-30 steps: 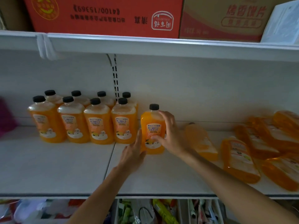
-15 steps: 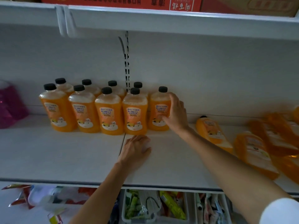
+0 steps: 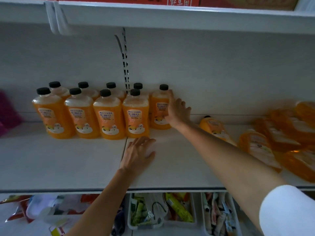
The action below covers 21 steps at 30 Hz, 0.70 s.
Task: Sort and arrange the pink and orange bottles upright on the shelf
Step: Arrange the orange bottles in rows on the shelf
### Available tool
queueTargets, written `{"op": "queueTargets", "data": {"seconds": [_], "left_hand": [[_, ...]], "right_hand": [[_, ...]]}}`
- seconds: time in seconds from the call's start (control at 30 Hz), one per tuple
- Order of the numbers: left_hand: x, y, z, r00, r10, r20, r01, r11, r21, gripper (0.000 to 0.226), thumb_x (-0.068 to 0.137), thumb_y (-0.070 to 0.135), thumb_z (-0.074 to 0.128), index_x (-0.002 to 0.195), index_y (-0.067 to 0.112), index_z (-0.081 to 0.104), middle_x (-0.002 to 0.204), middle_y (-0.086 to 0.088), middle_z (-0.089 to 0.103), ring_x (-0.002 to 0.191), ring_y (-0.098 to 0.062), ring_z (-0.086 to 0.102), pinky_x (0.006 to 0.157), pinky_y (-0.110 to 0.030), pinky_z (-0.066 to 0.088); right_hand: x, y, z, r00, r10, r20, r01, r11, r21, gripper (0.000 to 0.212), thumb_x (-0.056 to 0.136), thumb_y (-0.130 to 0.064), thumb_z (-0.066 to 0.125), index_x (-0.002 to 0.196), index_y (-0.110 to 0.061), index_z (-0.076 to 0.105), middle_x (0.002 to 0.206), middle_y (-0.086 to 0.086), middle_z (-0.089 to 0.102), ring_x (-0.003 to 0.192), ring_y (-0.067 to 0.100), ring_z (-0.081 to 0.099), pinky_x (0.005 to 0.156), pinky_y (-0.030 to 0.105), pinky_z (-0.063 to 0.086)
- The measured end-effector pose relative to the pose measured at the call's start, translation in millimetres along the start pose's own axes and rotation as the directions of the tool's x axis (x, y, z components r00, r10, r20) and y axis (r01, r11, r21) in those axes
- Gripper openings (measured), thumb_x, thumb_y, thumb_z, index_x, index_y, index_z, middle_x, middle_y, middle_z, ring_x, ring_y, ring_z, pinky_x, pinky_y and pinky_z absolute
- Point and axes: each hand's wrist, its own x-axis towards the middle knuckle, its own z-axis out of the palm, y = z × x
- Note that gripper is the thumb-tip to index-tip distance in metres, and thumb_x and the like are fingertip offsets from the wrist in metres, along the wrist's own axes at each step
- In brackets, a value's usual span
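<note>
Several orange bottles [image 3: 109, 114] with black caps stand upright in two rows at the back left of the white shelf [image 3: 59, 160]. At the right end of the back row stands one more orange bottle [image 3: 158, 109]. My right hand [image 3: 178, 111] holds it from its right side, thumb on the label. My left hand [image 3: 139, 153] rests flat on the shelf in front of the rows and holds nothing. Several orange bottles [image 3: 255, 143] lie on their sides at the right, the nearest one [image 3: 214, 128] just past my right forearm. A pink bottle [image 3: 8, 113] shows at the far left edge.
An upper shelf [image 3: 170, 16] carrying cardboard boxes hangs close overhead. A slotted upright [image 3: 125, 65] runs down the back wall. Below the shelf edge, bins [image 3: 162, 212] hold packets and small goods.
My right hand has pushed the orange bottle back and left into the back row beside the others. My left hand let go of it and dropped flat onto the shelf.
</note>
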Motion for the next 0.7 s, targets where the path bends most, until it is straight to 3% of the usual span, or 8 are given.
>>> {"op": "queueTargets", "data": {"seconds": [0.07,0.17,0.23,0.33,0.43,0.57,0.7], "left_hand": [[0,2,-2,1.000,0.027,-0.011,-0.026,0.997,0.073,0.040,0.068,0.034,0.061,0.105,0.018,0.066,0.101,-0.005,0.067,0.088,-0.027,0.066,0.076,-0.039,0.051],[-1,5,-5,1.000,0.005,-0.008,-0.004,0.980,0.201,0.046,0.066,0.036,0.071,0.107,0.016,0.065,0.104,-0.007,0.067,0.091,-0.029,0.064,0.077,-0.042,0.051],[1,11,-7,1.000,-0.005,0.012,0.003,0.978,0.211,0.052,0.069,0.030,0.076,0.117,0.013,0.060,0.115,-0.010,0.062,0.102,-0.033,0.060,0.084,-0.044,0.047],[12,23,-7,0.997,-0.013,0.081,-0.006,0.973,0.230,0.057,0.084,0.030,0.061,0.136,0.019,0.041,0.137,-0.004,0.045,0.123,-0.025,0.042,0.100,-0.037,0.033],[26,46,0,0.984,-0.104,0.148,0.098,0.994,0.048,0.049,0.087,0.032,0.058,0.133,0.020,0.044,0.135,-0.002,0.048,0.122,-0.020,0.043,0.103,-0.032,0.032],[44,88,24,0.982,-0.095,0.164,0.119,0.983,-0.140,0.040,0.088,0.032,0.057,0.125,0.019,0.053,0.129,-0.003,0.054,0.117,-0.020,0.048,0.098,-0.031,0.038],[61,133,51,0.959,-0.182,0.216,0.261,0.865,-0.428,0.043,0.087,0.043,0.056,0.124,0.022,0.053,0.125,-0.001,0.056,0.108,-0.014,0.052,0.081,-0.023,0.041]], "right_hand": [[-5,7,-9,0.998,-0.042,0.040,0.043,0.999,-0.011,0.092,0.086,-0.027,0.065,0.149,-0.021,-0.003,0.126,0.018,0.047,0.114,0.036,0.048,0.092,0.050,0.040],[-12,24,-30,0.996,-0.081,-0.033,0.082,0.996,0.044,0.085,0.092,-0.029,0.055,0.149,-0.013,-0.005,0.133,0.019,0.046,0.120,0.035,0.046,0.093,0.048,0.040],[-16,46,-44,0.997,-0.070,-0.046,0.072,0.996,0.045,0.082,0.093,-0.027,0.054,0.150,-0.013,-0.003,0.136,0.019,0.044,0.122,0.035,0.044,0.095,0.046,0.039],[-20,85,-56,1.000,-0.016,-0.022,0.016,1.000,0.021,0.079,0.093,-0.028,0.053,0.150,-0.015,0.001,0.139,0.019,0.041,0.125,0.036,0.040,0.097,0.046,0.038],[-28,118,-58,0.999,0.038,0.018,-0.038,0.999,0.022,0.079,0.091,-0.030,0.055,0.151,-0.016,0.005,0.137,0.020,0.042,0.125,0.037,0.040,0.096,0.045,0.039],[-39,156,-59,0.994,0.080,0.069,-0.084,0.994,0.063,0.085,0.088,-0.039,0.060,0.151,-0.020,0.007,0.139,0.017,0.042,0.127,0.035,0.040,0.098,0.043,0.040],[-46,188,-53,0.983,0.132,0.128,-0.152,0.976,0.155,0.081,0.089,-0.046,0.058,0.150,-0.022,0.010,0.146,0.013,0.035,0.134,0.032,0.035,0.103,0.041,0.036]]}}
